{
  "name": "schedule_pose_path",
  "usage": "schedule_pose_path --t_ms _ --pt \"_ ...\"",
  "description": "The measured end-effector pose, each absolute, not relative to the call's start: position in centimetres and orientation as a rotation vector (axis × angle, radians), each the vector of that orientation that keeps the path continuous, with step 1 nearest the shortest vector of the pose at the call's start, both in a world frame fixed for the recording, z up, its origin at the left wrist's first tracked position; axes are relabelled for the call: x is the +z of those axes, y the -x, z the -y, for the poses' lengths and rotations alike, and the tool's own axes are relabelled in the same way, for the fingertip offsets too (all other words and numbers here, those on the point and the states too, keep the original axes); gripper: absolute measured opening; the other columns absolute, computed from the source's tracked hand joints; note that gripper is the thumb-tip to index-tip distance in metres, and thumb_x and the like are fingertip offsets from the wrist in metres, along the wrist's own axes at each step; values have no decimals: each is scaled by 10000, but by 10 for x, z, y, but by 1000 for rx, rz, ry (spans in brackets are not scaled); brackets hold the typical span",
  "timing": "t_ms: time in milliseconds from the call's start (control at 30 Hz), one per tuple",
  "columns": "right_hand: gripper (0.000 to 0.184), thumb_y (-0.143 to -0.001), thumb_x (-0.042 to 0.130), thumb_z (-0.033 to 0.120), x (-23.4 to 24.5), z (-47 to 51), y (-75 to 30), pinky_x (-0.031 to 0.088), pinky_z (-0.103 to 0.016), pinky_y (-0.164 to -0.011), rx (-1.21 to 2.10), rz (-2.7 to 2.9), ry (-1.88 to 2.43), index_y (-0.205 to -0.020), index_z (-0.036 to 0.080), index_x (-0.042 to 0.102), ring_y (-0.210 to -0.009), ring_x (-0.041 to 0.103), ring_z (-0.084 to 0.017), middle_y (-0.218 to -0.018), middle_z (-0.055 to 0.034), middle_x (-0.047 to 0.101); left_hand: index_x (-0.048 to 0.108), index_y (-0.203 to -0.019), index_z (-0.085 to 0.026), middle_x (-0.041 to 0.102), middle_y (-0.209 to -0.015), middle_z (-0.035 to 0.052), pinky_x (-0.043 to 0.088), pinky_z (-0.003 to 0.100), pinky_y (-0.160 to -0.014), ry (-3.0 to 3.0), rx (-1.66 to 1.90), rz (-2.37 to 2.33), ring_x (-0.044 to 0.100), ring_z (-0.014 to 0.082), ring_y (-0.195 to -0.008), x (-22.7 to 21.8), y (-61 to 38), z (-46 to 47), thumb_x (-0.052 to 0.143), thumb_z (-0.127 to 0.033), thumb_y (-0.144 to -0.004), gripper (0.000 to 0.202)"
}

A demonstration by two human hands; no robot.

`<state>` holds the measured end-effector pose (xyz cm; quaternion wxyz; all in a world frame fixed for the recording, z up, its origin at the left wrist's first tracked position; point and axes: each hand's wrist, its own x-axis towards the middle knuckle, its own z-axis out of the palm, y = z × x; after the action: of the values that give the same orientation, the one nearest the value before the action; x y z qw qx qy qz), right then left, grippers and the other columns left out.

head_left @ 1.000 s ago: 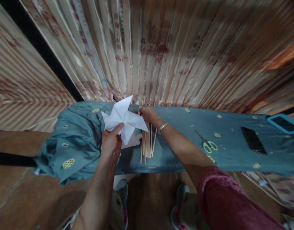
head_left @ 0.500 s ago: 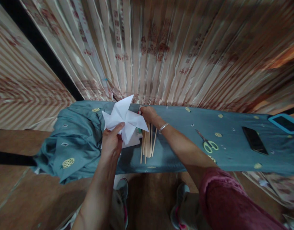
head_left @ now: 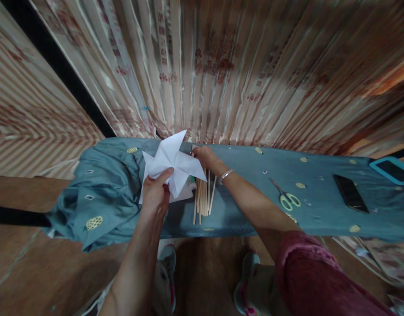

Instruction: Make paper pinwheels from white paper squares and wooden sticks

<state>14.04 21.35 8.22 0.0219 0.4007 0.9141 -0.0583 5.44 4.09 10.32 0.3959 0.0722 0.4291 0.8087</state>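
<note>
A white paper pinwheel (head_left: 175,161) with pointed blades is pinched in my left hand (head_left: 157,189), the thumb pressed near its centre. My right hand (head_left: 205,156) is down at the far end of a bundle of thin wooden sticks (head_left: 202,199), its fingers closed beside a small greyish item. What those fingers hold, if anything, is hidden. Partly under the pinwheel, a tube (head_left: 192,182) with white and green on it lies left of the sticks. White paper (head_left: 182,195) lies flat beneath the pinwheel.
Scissors (head_left: 285,196) with green handles, a black phone (head_left: 350,193) and a blue-framed device (head_left: 393,170) lie rightward on the cloth-covered bench (head_left: 241,210). Bunched cloth (head_left: 106,193) fills the left end. A striped curtain (head_left: 215,87) hangs directly behind.
My left hand has shifted the pinwheel very slightly right. My right hand stays at the far end of the sticks, almost unmoved.
</note>
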Motion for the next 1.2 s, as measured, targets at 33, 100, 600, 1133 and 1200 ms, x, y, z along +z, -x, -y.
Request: schedule_pose_path --t_ms 33,100,600,1133,1200 --pt "194 -914 564 224 83 -213 -140 491 -353 -879 -182 -2837 -1240 -1034 110 667 -997 644 -227 -1082 -140 691 702 -813 -128 747 -762 35 570 329 -796 -184 2051 -1084 711 238 -817 103 -55 -41 830 -101 -401 432" --pt "190 -889 560 164 83 -213 -140 473 -320 -869 -183 -2848 -1242 -1005 91 691 -1002 650 -248 -1067 -176 707 704 -825 -131 750 -765 35 571 328 -795 -194 2055 -1074 712 236 -806 103 -56 -42 832 -101 -398 447" --pt "242 -855 503 102 72 -215 -140 460 -345 -872 -406 -2915 -1486 -1010 117 687 -999 652 -277 -1045 -173 718 699 -773 -128 736 -714 37 566 353 -800 -196 2040 -1112 710 254 -817 101 -56 -43 838 -120 -387 411" --pt "286 -728 666 459 47 -159 -248 550 -267 -606 -2060 -2668 -1980 -756 177 632 -622 667 -147 -708 -42 713 695 -862 -150 729 -724 26 550 306 -732 -330 1950 -1130 701 234 -810 96 -81 -48 826 -142 -436 446" --pt "327 -682 687 503 40 -149 -268 546 -277 -582 -2183 -2596 -2014 -734 185 626 -593 657 -150 -683 -42 704 690 -808 -144 726 -720 26 544 279 -696 -337 1927 -1139 698 215 -775 94 -89 -51 828 -140 -432 401"
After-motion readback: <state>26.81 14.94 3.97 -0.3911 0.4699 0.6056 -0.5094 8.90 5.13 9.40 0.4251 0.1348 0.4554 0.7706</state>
